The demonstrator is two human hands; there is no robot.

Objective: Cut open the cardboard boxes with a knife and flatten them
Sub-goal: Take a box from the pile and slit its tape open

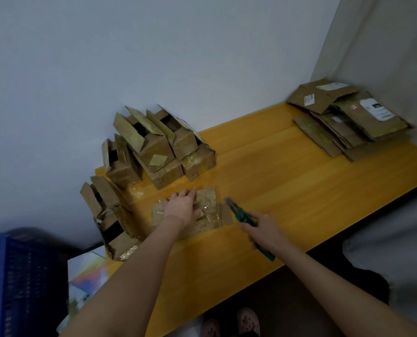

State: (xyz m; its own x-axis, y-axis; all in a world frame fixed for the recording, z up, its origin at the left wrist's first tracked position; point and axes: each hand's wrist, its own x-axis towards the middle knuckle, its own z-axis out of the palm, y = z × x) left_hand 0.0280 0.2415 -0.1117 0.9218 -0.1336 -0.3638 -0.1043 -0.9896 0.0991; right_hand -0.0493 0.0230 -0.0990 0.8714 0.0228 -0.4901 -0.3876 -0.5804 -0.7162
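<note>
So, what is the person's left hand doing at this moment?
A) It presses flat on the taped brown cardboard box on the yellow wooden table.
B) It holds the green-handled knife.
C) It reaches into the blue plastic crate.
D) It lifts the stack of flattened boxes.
A: the left hand lies with straight fingers on the taped brown cardboard box, while the green-handled knife is in the right hand.

A bare left forearm (142,263) and right forearm (324,271) run back from the left grip (183,207) and right grip (265,229); well behind both grips, pale clog shoes (248,321) dotted with small charms
</note>
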